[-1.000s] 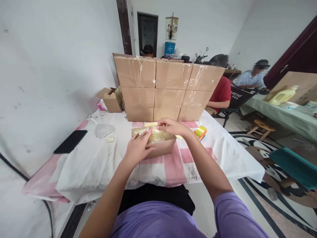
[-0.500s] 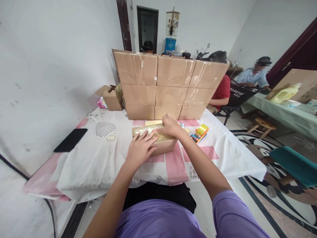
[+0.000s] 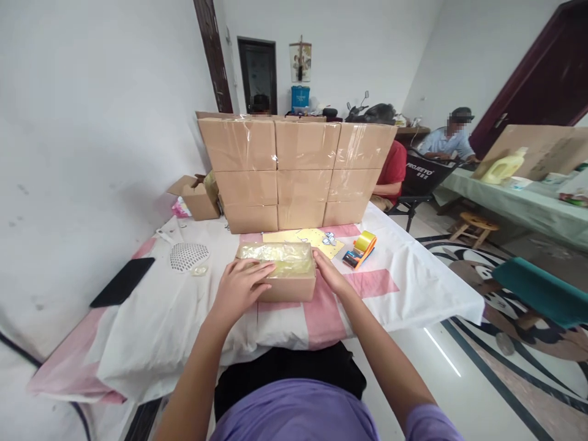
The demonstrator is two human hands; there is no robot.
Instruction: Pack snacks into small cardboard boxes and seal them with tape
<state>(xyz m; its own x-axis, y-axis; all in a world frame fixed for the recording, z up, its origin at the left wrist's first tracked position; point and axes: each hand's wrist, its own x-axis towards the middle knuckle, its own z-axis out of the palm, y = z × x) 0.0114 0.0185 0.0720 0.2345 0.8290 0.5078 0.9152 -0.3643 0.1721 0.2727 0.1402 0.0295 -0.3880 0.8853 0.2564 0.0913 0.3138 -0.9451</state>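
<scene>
A small cardboard box (image 3: 289, 285) with yellowish crinkled plastic (image 3: 280, 257) on top sits on the white and pink cloth (image 3: 367, 283) in front of me. My left hand (image 3: 239, 286) lies flat over its near left corner, fingers spread on the plastic. My right hand (image 3: 331, 277) rests against the box's right side, fingers stretched along it. A tape dispenser (image 3: 361, 248) with a yellow roll lies to the right, apart from both hands. A yellow sheet (image 3: 316, 239) lies just behind the box.
A wall of sealed cardboard boxes (image 3: 298, 171) stands behind, with an open carton (image 3: 195, 196) to its left. A black phone (image 3: 122, 280) and a dotted white object (image 3: 186, 256) lie at the left. People sit beyond, near a green-covered table (image 3: 514, 205).
My right hand came off the top of the box and dropped to its right side. My left hand slid toward the near left corner. The yellow sheet behind the box is now uncovered.
</scene>
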